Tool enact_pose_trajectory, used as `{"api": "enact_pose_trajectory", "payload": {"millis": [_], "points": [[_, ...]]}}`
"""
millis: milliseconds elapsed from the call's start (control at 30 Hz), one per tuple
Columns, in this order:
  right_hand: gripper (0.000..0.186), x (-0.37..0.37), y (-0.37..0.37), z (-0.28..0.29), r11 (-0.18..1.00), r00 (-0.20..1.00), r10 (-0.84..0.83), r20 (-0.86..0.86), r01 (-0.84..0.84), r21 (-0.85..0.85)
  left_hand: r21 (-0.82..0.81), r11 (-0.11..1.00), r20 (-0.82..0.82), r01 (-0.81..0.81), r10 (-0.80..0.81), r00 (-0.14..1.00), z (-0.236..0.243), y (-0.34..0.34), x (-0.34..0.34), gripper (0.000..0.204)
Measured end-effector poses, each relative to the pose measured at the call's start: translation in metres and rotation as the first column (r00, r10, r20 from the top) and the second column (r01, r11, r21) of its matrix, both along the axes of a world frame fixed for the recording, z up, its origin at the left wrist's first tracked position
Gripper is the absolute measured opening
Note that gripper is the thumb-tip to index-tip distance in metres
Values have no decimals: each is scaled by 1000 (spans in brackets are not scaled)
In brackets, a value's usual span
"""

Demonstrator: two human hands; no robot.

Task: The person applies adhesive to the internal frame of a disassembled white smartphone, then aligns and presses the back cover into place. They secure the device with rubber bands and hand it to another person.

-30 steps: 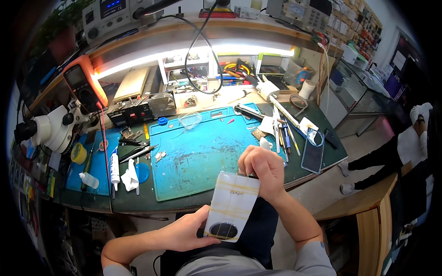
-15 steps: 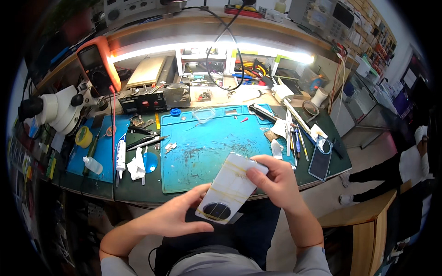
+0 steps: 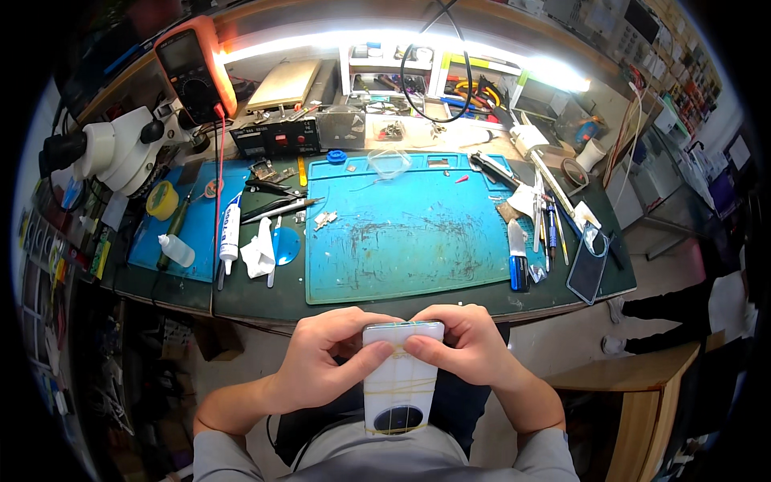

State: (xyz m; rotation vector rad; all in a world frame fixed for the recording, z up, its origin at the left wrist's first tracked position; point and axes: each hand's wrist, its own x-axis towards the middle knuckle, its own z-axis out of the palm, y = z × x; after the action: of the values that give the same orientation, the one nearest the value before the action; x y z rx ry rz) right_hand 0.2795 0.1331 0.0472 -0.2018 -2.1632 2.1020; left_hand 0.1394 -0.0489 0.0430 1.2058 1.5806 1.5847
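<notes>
A white smartphone (image 3: 401, 376) with a round dark camera ring (image 3: 398, 419) is held in front of my body, its back facing up. Thin yellow rubber bands (image 3: 411, 391) run around it lengthwise and across. My left hand (image 3: 333, 353) grips the phone's far left corner, thumb on the back and fingers curled under the edge. On the far right corner, my right hand (image 3: 462, 345) holds it the same way, the two thumbs almost meeting. The phone's screen side is hidden.
A blue work mat (image 3: 409, 241) covers the bench. To its left are a glue tube (image 3: 230, 233), a small dropper bottle (image 3: 177, 251) and a microscope (image 3: 116, 157); a multimeter (image 3: 195, 72) stands behind. Screwdrivers (image 3: 551, 229) and another phone panel (image 3: 588, 269) lie right.
The phone has turned from a slant to nearly straight and come closer to my body. My left hand has moved from the camera end to the far end, beside my right.
</notes>
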Motion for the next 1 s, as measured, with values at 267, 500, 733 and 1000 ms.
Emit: {"api": "enact_pose_trajectory", "payload": {"millis": [267,500,733,1000], "points": [[25,-4,-2,-8,983,999,25,39,-18,-182,-38,999,115,-9,13,993,-4,0,-1,23],[29,-9,-1,-23,836,960,-274,53,265,-481,-118,954,573,276,-161,803,0,2,-35,92],[36,4,-13,-31,794,900,-417,-123,295,-531,-108,986,379,-125,157,912,16,-10,-40,31],[20,13,-5,-48,929,879,-370,-301,358,-97,6,996,53,-87,86,995,5,-11,-29,24]]}}
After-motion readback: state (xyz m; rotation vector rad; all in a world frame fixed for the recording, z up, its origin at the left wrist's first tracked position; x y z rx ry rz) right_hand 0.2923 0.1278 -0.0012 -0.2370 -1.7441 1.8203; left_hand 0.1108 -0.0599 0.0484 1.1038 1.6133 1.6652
